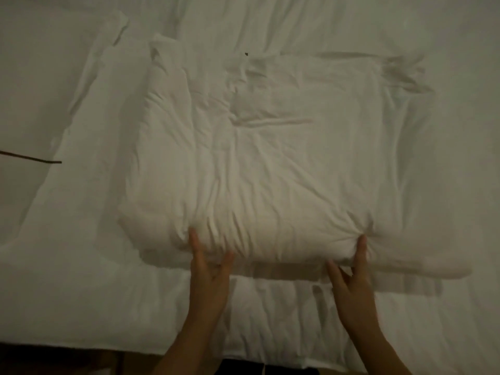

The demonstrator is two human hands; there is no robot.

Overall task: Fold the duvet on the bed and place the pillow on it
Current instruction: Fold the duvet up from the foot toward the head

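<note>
Two hands work at the near edge of the folded duvet (257, 158). The left hand (209, 269) has its thumb laid on top of the bundle and its fingers tucked beneath the fold, pinching the edge. The right hand (351, 272) mirrors it: thumb on top, pressing a dimple into the fabric, fingers spread underneath. The fingertips of both hands are hidden under the fold. Both forearms are cut off by the lower frame border.

The duvet is white, soft and heavily creased, folded into a thick, roughly rectangular stack lying in the middle of the bed (446, 77). Its near edge is rounded and puffy; a thinner flap (422, 269) projects to the right. The layer count cannot be made out in the dim light.

The bed sheet is white and wrinkled, with open surface on all sides of the stack. A thin dark cord (35, 158) lies at the far left, well apart. The near bed edge (81, 345) runs along the bottom.
</note>
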